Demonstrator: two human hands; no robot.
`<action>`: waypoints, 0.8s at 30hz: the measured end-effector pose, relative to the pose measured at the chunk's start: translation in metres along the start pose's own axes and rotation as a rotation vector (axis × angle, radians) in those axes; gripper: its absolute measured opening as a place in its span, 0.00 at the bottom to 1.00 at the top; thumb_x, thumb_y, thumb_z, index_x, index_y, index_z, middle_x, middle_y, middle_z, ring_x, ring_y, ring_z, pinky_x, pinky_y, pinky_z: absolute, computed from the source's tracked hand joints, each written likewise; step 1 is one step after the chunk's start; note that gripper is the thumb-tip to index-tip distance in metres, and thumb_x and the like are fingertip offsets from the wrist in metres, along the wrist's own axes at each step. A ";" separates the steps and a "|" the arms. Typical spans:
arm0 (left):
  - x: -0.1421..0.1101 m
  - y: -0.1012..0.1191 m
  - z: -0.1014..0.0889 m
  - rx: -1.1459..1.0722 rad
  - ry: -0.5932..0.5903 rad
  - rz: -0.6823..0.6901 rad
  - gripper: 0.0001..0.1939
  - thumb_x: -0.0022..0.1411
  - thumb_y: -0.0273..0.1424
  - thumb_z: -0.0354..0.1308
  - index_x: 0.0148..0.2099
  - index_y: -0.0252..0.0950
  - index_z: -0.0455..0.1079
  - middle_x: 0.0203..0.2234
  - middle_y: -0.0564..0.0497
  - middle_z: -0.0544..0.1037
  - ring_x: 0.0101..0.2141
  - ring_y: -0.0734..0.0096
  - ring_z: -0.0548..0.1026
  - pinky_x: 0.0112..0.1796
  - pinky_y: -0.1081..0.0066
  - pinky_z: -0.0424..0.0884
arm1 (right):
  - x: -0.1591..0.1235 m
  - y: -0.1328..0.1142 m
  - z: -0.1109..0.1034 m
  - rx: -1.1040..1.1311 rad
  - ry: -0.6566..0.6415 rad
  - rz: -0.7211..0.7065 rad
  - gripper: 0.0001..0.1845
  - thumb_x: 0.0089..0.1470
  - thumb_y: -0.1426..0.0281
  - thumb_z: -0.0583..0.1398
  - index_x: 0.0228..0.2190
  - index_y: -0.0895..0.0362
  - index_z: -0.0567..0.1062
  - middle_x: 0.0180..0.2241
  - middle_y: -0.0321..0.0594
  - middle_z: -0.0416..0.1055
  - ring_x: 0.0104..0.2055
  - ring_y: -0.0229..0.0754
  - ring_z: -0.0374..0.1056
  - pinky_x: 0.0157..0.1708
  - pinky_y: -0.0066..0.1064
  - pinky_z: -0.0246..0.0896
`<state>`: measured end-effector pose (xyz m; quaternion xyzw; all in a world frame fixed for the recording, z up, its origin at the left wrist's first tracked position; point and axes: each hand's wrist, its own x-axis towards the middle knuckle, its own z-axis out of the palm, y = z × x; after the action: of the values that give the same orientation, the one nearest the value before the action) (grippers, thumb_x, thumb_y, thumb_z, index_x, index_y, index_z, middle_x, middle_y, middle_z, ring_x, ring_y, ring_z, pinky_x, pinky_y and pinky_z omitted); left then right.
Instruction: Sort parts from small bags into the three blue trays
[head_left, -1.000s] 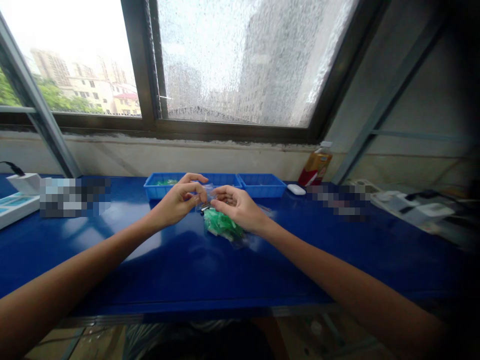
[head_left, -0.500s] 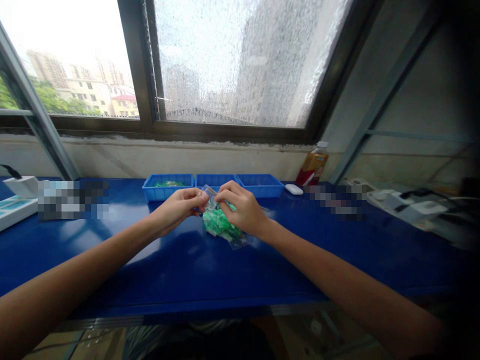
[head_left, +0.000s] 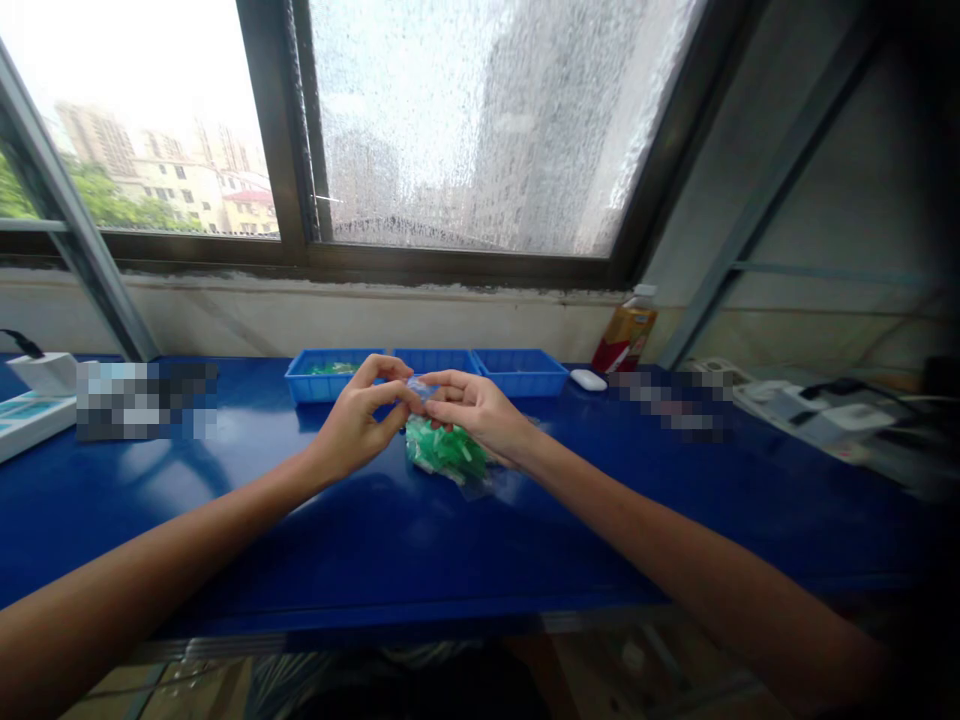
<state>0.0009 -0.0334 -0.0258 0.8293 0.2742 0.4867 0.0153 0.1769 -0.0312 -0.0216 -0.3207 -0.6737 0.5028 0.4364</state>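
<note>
A small clear plastic bag [head_left: 420, 388] is pinched between my two hands above the table. My left hand [head_left: 367, 408] grips its left side with thumb and forefinger. On its right side, my right hand [head_left: 480, 410] pinches it with the fingertips. What the little bag holds, if anything, is too small to make out. Just below the hands, a heap of green pieces in clear plastic [head_left: 446, 452] lies on the blue tabletop [head_left: 360, 560]; my right hand partly covers it.
Behind the hands stand three blue bins: the left bin [head_left: 319, 388] has green pieces in it, then a middle bin [head_left: 431, 360] and a right bin [head_left: 525, 385]. A white mouse-like object [head_left: 588, 380] and a bottle [head_left: 626, 330] stand right. Power strips [head_left: 37, 415] lie left.
My left hand has shifted its grip, its fingers now arched higher over the bag. My right hand has turned, fingers pointing left. The bag shows less between them; the green heap stays put.
</note>
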 end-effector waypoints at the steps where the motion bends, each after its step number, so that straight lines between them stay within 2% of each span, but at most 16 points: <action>1: 0.000 -0.001 0.000 0.006 -0.005 -0.017 0.08 0.58 0.24 0.52 0.30 0.36 0.71 0.40 0.47 0.65 0.43 0.68 0.67 0.43 0.66 0.66 | 0.001 0.000 -0.001 0.006 0.008 -0.006 0.18 0.43 0.67 0.63 0.38 0.58 0.69 0.26 0.35 0.70 0.24 0.33 0.64 0.27 0.27 0.58; 3: -0.001 -0.003 0.002 0.009 -0.034 -0.072 0.07 0.59 0.26 0.52 0.37 0.37 0.72 0.43 0.46 0.64 0.43 0.67 0.67 0.41 0.67 0.68 | 0.004 0.000 -0.007 -0.068 0.064 -0.050 0.15 0.43 0.68 0.62 0.36 0.58 0.70 0.26 0.35 0.70 0.25 0.34 0.64 0.28 0.29 0.60; 5: -0.003 -0.006 0.004 0.016 -0.104 -0.126 0.13 0.59 0.29 0.53 0.47 0.37 0.68 0.44 0.44 0.64 0.42 0.67 0.68 0.38 0.68 0.69 | 0.009 -0.003 -0.023 -0.275 0.208 -0.158 0.11 0.43 0.69 0.61 0.32 0.58 0.70 0.26 0.36 0.69 0.27 0.36 0.65 0.30 0.30 0.61; 7: -0.006 -0.010 0.007 0.041 -0.204 -0.160 0.18 0.59 0.32 0.52 0.52 0.36 0.63 0.44 0.44 0.66 0.42 0.65 0.68 0.41 0.65 0.68 | 0.013 -0.004 -0.049 -0.578 0.429 -0.308 0.07 0.45 0.70 0.59 0.30 0.57 0.70 0.26 0.37 0.68 0.29 0.38 0.65 0.31 0.31 0.60; 9: -0.008 -0.014 0.009 0.076 -0.301 -0.191 0.17 0.61 0.35 0.50 0.50 0.34 0.64 0.42 0.44 0.69 0.43 0.63 0.68 0.45 0.62 0.66 | 0.016 -0.002 -0.080 -0.865 0.594 -0.417 0.05 0.47 0.71 0.56 0.30 0.57 0.70 0.29 0.39 0.68 0.31 0.40 0.65 0.33 0.33 0.60; 11: -0.008 -0.016 0.011 0.099 -0.370 -0.221 0.18 0.63 0.39 0.46 0.47 0.33 0.67 0.40 0.44 0.71 0.44 0.61 0.68 0.47 0.60 0.63 | 0.019 0.004 -0.110 -1.083 0.632 -0.416 0.07 0.45 0.72 0.57 0.31 0.57 0.71 0.32 0.42 0.67 0.34 0.43 0.64 0.37 0.36 0.60; 12: -0.008 -0.016 0.011 0.107 -0.394 -0.231 0.19 0.63 0.40 0.44 0.46 0.33 0.68 0.40 0.43 0.71 0.43 0.61 0.68 0.47 0.59 0.63 | 0.020 0.007 -0.121 -1.159 0.646 -0.363 0.09 0.43 0.71 0.59 0.32 0.57 0.70 0.33 0.43 0.66 0.36 0.45 0.63 0.39 0.38 0.59; 14: -0.008 -0.015 0.011 0.130 -0.416 -0.233 0.21 0.62 0.43 0.45 0.44 0.33 0.69 0.39 0.43 0.72 0.43 0.60 0.68 0.46 0.59 0.63 | 0.021 0.014 -0.132 -1.255 0.664 -0.278 0.11 0.41 0.71 0.60 0.32 0.57 0.69 0.33 0.44 0.65 0.38 0.48 0.62 0.40 0.41 0.58; 17: -0.007 -0.014 0.011 0.137 -0.450 -0.268 0.19 0.57 0.44 0.52 0.39 0.33 0.71 0.35 0.45 0.74 0.39 0.60 0.70 0.42 0.62 0.64 | 0.019 0.013 -0.116 -1.285 0.613 -0.322 0.06 0.43 0.73 0.59 0.29 0.57 0.67 0.32 0.43 0.63 0.38 0.47 0.61 0.41 0.40 0.57; 21: -0.004 -0.017 0.011 -0.073 -0.528 -0.554 0.18 0.51 0.43 0.57 0.34 0.33 0.71 0.24 0.51 0.72 0.26 0.69 0.68 0.28 0.71 0.62 | 0.009 -0.002 -0.068 -1.247 0.402 -0.494 0.02 0.47 0.73 0.57 0.25 0.55 0.67 0.31 0.41 0.63 0.37 0.44 0.60 0.41 0.36 0.55; 22: -0.003 -0.018 0.010 -0.136 -0.511 -0.621 0.16 0.51 0.43 0.57 0.32 0.33 0.70 0.22 0.52 0.70 0.24 0.71 0.67 0.25 0.72 0.60 | 0.006 -0.005 -0.056 -1.231 0.356 -0.515 0.02 0.48 0.73 0.57 0.25 0.55 0.68 0.31 0.40 0.64 0.38 0.44 0.60 0.41 0.35 0.55; 24: 0.000 -0.021 0.006 -0.215 -0.399 -0.676 0.13 0.51 0.39 0.57 0.29 0.33 0.66 0.19 0.55 0.67 0.21 0.75 0.64 0.23 0.75 0.57 | 0.001 -0.008 -0.038 -1.174 0.302 -0.528 0.03 0.48 0.74 0.58 0.24 0.56 0.68 0.31 0.40 0.65 0.37 0.43 0.60 0.39 0.34 0.54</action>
<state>-0.0031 -0.0141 -0.0349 0.7642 0.4705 0.3098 0.3140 0.2108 -0.0174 -0.0093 -0.3965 -0.8232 -0.1224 0.3875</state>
